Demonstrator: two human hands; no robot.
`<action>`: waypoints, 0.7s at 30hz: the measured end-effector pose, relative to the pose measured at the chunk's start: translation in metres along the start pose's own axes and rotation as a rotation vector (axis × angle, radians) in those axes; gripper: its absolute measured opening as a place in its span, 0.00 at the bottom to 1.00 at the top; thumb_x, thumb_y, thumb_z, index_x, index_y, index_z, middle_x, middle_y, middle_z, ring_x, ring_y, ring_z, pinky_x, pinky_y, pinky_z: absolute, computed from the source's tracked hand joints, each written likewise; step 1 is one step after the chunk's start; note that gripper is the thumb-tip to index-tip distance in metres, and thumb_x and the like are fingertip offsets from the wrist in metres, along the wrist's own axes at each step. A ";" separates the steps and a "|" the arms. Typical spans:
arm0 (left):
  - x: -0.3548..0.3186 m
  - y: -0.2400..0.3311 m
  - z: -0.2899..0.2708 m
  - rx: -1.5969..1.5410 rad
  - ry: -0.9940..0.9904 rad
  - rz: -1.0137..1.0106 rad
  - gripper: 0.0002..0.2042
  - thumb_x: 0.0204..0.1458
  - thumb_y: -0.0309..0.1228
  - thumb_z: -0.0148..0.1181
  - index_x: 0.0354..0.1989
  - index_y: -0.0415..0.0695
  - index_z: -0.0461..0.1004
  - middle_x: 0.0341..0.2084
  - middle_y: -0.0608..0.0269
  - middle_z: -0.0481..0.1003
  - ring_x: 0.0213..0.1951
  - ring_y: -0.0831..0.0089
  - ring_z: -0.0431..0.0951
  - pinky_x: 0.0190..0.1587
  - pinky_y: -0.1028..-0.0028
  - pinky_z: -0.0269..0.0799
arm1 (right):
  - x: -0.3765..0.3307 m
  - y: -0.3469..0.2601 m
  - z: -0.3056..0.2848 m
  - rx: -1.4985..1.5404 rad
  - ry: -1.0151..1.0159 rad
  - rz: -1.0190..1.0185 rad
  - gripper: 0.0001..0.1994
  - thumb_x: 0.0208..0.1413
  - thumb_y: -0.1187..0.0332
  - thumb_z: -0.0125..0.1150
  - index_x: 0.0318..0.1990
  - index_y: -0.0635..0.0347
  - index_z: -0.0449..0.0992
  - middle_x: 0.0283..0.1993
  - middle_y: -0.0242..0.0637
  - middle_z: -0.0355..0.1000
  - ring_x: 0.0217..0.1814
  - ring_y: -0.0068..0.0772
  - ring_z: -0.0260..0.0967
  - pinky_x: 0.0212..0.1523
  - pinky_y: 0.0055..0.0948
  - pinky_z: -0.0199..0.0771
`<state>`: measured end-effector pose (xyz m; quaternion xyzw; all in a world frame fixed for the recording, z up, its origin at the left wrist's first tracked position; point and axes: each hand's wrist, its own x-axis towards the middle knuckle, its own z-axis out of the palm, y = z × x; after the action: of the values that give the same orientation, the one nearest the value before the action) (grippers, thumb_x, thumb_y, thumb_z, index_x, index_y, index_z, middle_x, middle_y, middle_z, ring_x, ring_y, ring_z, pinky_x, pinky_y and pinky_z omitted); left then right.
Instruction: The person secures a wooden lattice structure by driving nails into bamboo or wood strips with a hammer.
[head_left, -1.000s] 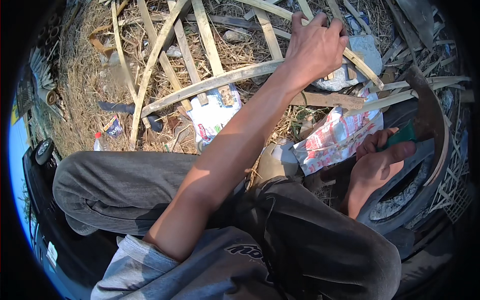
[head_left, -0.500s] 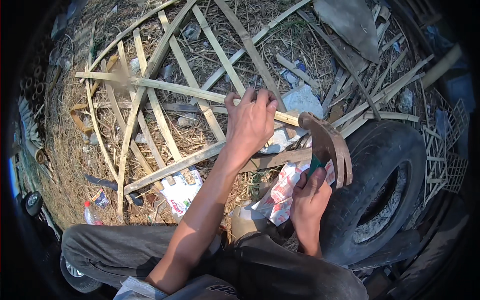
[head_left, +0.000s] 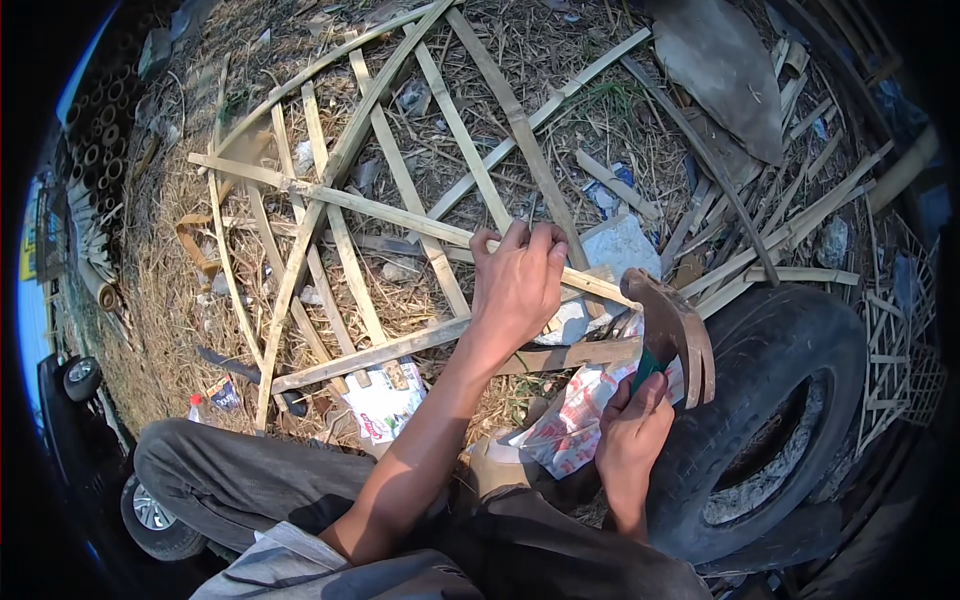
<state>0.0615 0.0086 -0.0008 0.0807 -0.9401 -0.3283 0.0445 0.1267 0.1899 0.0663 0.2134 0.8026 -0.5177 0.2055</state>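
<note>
A long pale bamboo strip (head_left: 395, 213) slants across the crossed slats of a bamboo lattice (head_left: 345, 280). Over its right part, my left hand (head_left: 515, 285) is closed with curled fingers; the fingertips and whatever else they pinch are partly hidden. In my right hand (head_left: 635, 435) is a claw hammer (head_left: 678, 335), gripped by its green handle close to the head. The hammer's striking face is beside the right end of the strip; whether they touch I cannot tell. A pale stone block (head_left: 620, 245) lies behind the strip's right end.
A black tire (head_left: 780, 330) stands at my right, by loose bamboo strips (head_left: 800, 230). Printed wrappers (head_left: 390, 405) lie before my knees, with dry straw (head_left: 165, 320) around. A flat grey slab (head_left: 715, 75) is at the far right, stacked bamboo poles (head_left: 105, 135) far left.
The whole scene has shifted slightly right in the view. Both hands keep their holds, and the hammer stays at the strip's right end.
</note>
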 end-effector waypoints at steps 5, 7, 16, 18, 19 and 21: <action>0.005 0.010 0.002 -0.017 0.002 0.006 0.09 0.63 0.31 0.51 0.42 0.41 0.75 0.32 0.61 0.81 0.44 0.58 0.76 0.56 0.51 0.53 | 0.003 0.005 0.008 -0.375 -0.093 -0.453 0.11 0.66 0.74 0.47 0.45 0.73 0.75 0.20 0.59 0.66 0.25 0.67 0.70 0.24 0.49 0.64; -0.004 0.013 0.003 -0.018 -0.046 -0.024 0.10 0.65 0.32 0.48 0.43 0.42 0.75 0.34 0.59 0.80 0.45 0.59 0.76 0.57 0.51 0.54 | -0.017 -0.019 -0.005 -0.145 -0.177 -0.243 0.11 0.59 0.80 0.49 0.46 0.72 0.74 0.22 0.62 0.68 0.26 0.68 0.70 0.25 0.50 0.64; 0.001 0.013 0.014 0.000 -0.001 -0.055 0.08 0.63 0.30 0.51 0.42 0.42 0.75 0.35 0.63 0.80 0.43 0.62 0.77 0.55 0.54 0.54 | 0.004 0.015 -0.007 -0.208 -0.016 -0.425 0.11 0.64 0.68 0.51 0.37 0.72 0.71 0.24 0.49 0.66 0.21 0.47 0.65 0.22 0.43 0.62; 0.007 0.014 0.014 -0.017 0.003 -0.041 0.08 0.63 0.30 0.50 0.42 0.43 0.75 0.36 0.63 0.80 0.43 0.62 0.77 0.55 0.54 0.56 | 0.012 0.012 -0.003 -0.442 0.037 -0.673 0.09 0.62 0.73 0.52 0.33 0.73 0.71 0.20 0.49 0.67 0.18 0.52 0.63 0.22 0.48 0.62; 0.006 0.012 0.012 -0.010 0.008 -0.037 0.08 0.63 0.30 0.50 0.42 0.43 0.75 0.36 0.63 0.80 0.43 0.62 0.77 0.55 0.54 0.56 | 0.012 0.018 -0.001 -0.466 -0.124 -0.359 0.07 0.57 0.80 0.49 0.32 0.73 0.74 0.21 0.53 0.70 0.19 0.57 0.67 0.23 0.50 0.64; -0.001 0.008 0.012 -0.042 0.056 -0.046 0.07 0.62 0.29 0.52 0.41 0.42 0.75 0.36 0.62 0.80 0.43 0.61 0.77 0.55 0.56 0.54 | 0.006 0.022 0.000 -0.366 -0.046 -0.467 0.11 0.61 0.77 0.45 0.29 0.74 0.72 0.13 0.50 0.63 0.15 0.58 0.64 0.22 0.53 0.60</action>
<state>0.0595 0.0220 -0.0057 0.1103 -0.9293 -0.3465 0.0650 0.1338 0.1983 0.0467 -0.0297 0.9051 -0.4023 0.1341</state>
